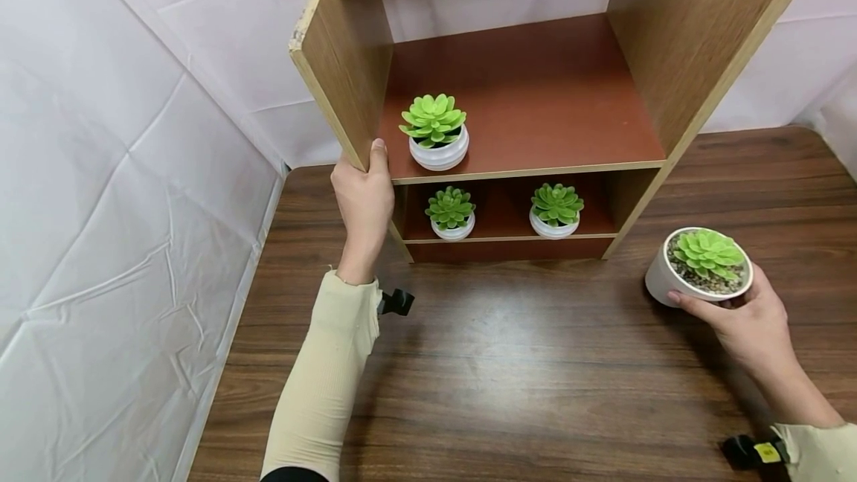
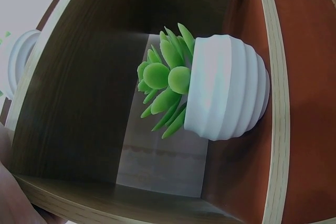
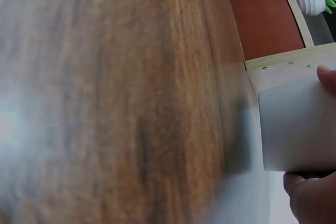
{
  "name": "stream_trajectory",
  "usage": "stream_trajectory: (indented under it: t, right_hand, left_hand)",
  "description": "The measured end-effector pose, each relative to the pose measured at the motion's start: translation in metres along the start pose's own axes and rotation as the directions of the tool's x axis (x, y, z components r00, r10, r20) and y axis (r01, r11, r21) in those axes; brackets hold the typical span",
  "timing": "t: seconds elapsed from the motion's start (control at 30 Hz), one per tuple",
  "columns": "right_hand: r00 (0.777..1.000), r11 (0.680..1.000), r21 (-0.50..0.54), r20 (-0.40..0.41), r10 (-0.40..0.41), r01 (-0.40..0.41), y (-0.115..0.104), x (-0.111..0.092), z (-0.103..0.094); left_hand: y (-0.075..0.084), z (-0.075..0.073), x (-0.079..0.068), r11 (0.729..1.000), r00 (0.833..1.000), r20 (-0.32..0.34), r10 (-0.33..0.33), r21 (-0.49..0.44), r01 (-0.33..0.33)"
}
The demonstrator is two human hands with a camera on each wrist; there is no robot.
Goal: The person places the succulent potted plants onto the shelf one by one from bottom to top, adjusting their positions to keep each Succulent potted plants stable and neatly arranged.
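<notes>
My right hand (image 1: 756, 318) grips a smooth white pot with a green succulent (image 1: 710, 253) and gravel in it, to the right of the wooden shelf unit (image 1: 535, 169). Its thumb lies on the near side of the pot. In the right wrist view the pot's plain wall (image 3: 299, 124) shows between thumb and fingers. My left hand (image 1: 364, 195) holds the front edge of the unit's left side panel (image 1: 348, 73), thumb on the inner side; its other fingers are mostly hidden. Just right of that thumb, a succulent in a ribbed white pot (image 1: 438, 151) stands on the middle shelf.
Two more succulents in ribbed white pots stand on the bottom shelf, one left (image 1: 453, 229) and one right (image 1: 554, 227). The unit stands on a dark wood table (image 1: 495, 363). White sheeting (image 1: 120, 207) hangs along the left and back.
</notes>
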State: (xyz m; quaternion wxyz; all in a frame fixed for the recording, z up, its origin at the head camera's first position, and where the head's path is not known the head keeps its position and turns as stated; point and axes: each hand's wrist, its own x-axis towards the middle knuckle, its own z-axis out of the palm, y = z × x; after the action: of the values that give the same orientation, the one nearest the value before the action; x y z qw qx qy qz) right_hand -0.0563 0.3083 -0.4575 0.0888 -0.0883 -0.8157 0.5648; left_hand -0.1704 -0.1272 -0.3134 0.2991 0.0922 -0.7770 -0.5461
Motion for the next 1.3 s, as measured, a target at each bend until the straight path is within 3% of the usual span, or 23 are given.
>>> stream_trajectory:
  t: [0.7, 1.07, 1.3]
  right_hand:
    - [0.999, 0.999, 0.014, 0.002, -0.044, 0.044, -0.019, -0.006, 0.002]
    - [0.998, 0.986, 0.152, 0.018, -0.067, 0.064, -0.033, -0.009, 0.003]
    - [0.998, 0.996, 0.069, 0.029, -0.058, 0.056, -0.042, -0.012, 0.003]
  left_hand:
    - [0.0, -0.001, -0.001, 1.0, 1.0, 0.017, -0.001, -0.015, 0.001]
    - [0.0, -0.001, -0.001, 1.0, 1.0, 0.021, 0.005, -0.018, -0.004]
    - [0.002, -0.001, -0.001, 1.0, 0.999, 0.032, 0.0, -0.016, 0.001]
